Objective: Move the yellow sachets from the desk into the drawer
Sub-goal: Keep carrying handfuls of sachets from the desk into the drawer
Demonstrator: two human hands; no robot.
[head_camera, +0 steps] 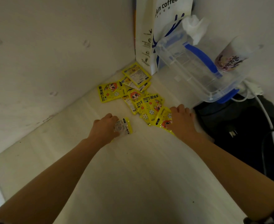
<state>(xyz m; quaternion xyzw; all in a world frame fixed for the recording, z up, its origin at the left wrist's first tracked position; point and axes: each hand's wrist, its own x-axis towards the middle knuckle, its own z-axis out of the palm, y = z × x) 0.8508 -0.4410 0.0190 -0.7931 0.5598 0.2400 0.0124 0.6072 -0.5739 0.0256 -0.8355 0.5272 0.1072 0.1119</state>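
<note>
Sachets lie in a loose pile in the back corner of the pale counter, close to the wall. They are bright yellow and flat, and some show a cartoon child with orange hair and little white flowers. Some lie face down and show a white patch with small print. A few lap over each other.

The left hand is closed around one sachet, lying back side up, a bit apart from the pile. The right hand rests palm down on the near edge of the pile, fingers spread flat, and presses on a sachet there.

Behind the pile stands a white coffee paper bag. Beside it sits a clear plastic box with blue clips, tilted, and a cup.
</note>
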